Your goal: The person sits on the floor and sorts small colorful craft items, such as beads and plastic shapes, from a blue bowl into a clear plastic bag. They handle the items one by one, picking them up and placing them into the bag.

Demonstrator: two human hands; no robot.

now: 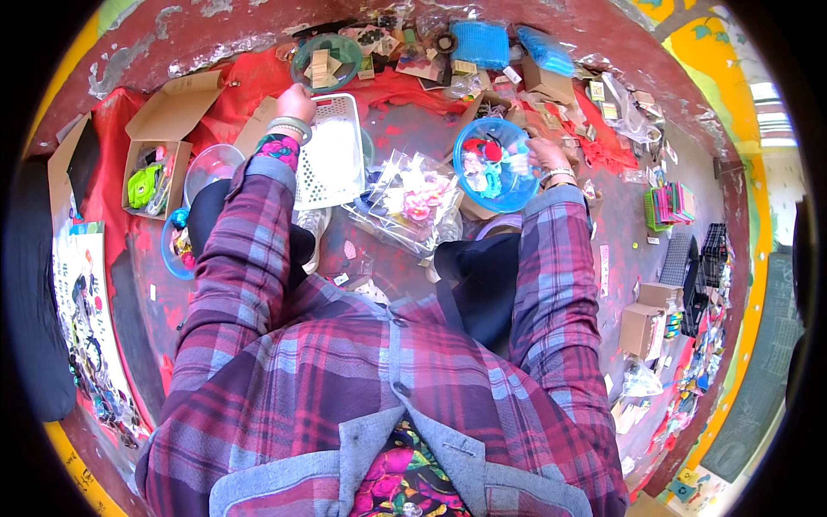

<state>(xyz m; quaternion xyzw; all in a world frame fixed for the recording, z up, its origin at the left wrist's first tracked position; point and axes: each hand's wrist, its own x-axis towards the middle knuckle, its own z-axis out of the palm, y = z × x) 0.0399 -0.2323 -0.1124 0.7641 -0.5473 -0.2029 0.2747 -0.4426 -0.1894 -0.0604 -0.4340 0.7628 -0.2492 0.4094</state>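
My left hand (295,105) is closed on the upper left rim of a white plastic basket (332,159), which is tilted and has holes in its sides. No contents show in it. My right hand (549,157) grips the right rim of a round blue plastic basin (502,203). Red, pink, white and light blue fabric flower pieces (488,164) lie in the basin. Between the two containers, near my feet, clear plastic bags (392,202) hold pink flowers (422,200).
An open cardboard box (155,172) with a bright green item stands left, beside a clear bowl (213,168) and a blue bowl (177,258). A green basin (345,53) and blue packs (479,45) lie at the far side. Boxes (642,329) and colourful baskets (668,207) stand right.
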